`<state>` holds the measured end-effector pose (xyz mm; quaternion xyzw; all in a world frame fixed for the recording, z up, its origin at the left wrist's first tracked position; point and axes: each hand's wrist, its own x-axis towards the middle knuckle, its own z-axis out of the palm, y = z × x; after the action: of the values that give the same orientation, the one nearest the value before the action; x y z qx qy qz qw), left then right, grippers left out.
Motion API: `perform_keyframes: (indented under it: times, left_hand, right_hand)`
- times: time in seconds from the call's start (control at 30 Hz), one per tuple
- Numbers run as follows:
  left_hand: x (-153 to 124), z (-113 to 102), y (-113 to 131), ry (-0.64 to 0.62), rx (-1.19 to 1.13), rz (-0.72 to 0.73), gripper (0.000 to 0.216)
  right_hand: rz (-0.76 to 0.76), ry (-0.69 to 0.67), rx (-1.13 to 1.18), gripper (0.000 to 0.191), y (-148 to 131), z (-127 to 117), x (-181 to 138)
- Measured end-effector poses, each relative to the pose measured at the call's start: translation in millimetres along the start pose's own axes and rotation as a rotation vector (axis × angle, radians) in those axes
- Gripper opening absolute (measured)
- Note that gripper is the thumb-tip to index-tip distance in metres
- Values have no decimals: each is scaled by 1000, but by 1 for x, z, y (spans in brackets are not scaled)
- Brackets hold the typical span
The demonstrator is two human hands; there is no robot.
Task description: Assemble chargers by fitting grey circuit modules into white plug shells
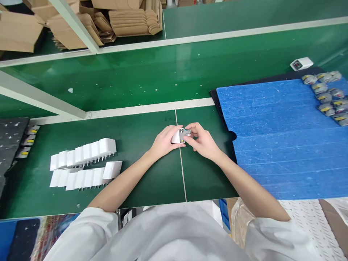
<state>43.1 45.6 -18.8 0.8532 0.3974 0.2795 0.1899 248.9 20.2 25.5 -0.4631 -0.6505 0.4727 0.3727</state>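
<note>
My left hand is closed around a white plastic housing, its open end facing right. At that end, my right hand pinches a small grey electronic module with thumb and fingers. The module sits at the housing's mouth; how deep it goes in I cannot tell. Both hands are above the green bench, near the seam in its top. On the left stand two rows of white housings with metal pins, a back row and a front row. One front-row piece leans on its neighbours.
A blue mat covers the right side, with several wrapped modules at its far corner. Behind it lies another white housing. Folded cardboard fills the upper shelf. A slanted metal post and a dark mat are at left.
</note>
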Motion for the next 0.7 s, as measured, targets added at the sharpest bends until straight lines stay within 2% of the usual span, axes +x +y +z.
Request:
perform_keyframes:
  times: [0.17, 0.7]
  left_hand:
    - [1, -1, -1, -42, -94, 11, 69]
    - [2, 0, -1, -55, -50, -29, 70]
  right_hand:
    - [90, 3, 63, 27, -3, 0, 1]
    - [131, 141, -20, 18, -7, 10, 3]
